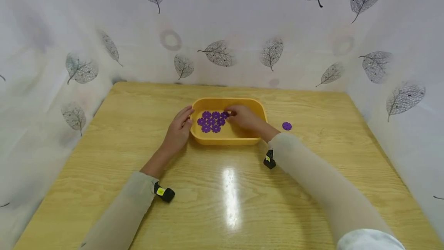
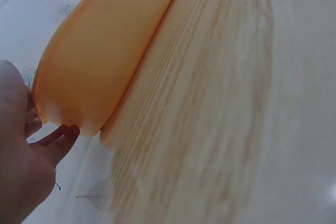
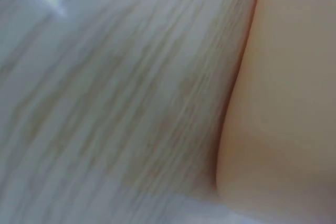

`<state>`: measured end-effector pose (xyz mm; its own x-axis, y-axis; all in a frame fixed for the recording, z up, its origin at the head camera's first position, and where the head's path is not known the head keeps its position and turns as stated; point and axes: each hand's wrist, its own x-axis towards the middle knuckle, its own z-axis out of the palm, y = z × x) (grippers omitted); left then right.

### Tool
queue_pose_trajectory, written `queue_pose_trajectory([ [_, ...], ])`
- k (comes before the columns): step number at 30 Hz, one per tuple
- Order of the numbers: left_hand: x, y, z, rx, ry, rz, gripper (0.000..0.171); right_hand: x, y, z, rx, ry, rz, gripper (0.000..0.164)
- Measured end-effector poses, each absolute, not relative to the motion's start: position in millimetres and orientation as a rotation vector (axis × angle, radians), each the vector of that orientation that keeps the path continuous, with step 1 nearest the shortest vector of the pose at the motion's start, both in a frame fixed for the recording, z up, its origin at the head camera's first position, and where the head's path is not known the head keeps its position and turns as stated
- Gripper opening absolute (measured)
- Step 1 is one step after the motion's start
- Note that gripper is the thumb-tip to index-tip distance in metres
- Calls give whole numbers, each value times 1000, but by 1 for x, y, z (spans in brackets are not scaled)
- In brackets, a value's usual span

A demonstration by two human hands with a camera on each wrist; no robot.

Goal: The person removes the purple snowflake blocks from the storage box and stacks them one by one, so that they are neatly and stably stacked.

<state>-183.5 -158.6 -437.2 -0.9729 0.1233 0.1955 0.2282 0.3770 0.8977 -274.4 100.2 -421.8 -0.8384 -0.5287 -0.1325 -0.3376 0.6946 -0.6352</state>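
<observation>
A yellow plastic basin stands on the table, with several purple flower-shaped discs laid flat side by side in its left half. At the basin's left end my left hand holds the wall, its fingertips at the rim and the thumb lower down. The left wrist view shows those fingers against the basin's outer side. My right hand reaches over the right side into the basin, thumb and forefinger pinching a purple disc at the right of the cluster. In the right wrist view the hand is hidden.
One more purple disc lies on the wooden table to the right of the basin. A pale cloth with a leaf print hangs behind the table and along both sides.
</observation>
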Motion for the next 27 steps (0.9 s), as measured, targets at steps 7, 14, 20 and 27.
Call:
queue_pose_trajectory([
  [7,-183,-157,-438,-326,-2512,-1718,44,-273,101,-424,-694,2665,-808,32],
  [14,-179,-157,-438,-327,-2523,-1699,44,-271,101,-424,-650,2667,-795,35],
  [20,-177,-159,-439,-310,-2539,-1682,45,-269,97,-422,-641,2660,-778,32],
  [27,-180,-156,-438,-332,-2523,-1685,45,-270,101,-422,-579,2660,-799,30],
])
